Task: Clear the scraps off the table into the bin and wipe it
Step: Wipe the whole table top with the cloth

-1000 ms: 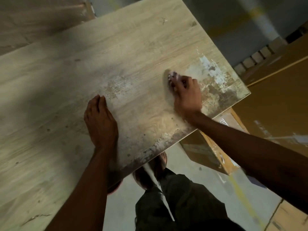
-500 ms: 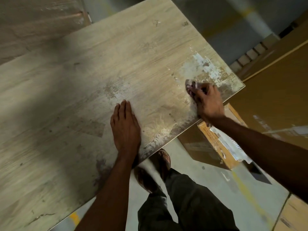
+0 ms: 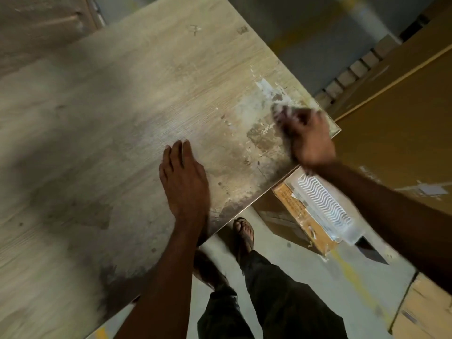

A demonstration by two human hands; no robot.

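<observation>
— A wood-grain table (image 3: 102, 123) fills the view, its right corner worn and smeared with a white patch (image 3: 266, 89).
— And the person's hands?
— The left hand (image 3: 183, 182) lies flat on the table near its front edge, fingers straight and together. The right hand (image 3: 305, 135) is at the table's worn corner, blurred, fingers curled over a pale wad (image 3: 277, 111) pressed to the surface.
— Any scraps?
— Small pale flecks (image 3: 228, 122) lie on the table between the hands. A cardboard box (image 3: 293, 204) sits on the floor below the table's corner.
</observation>
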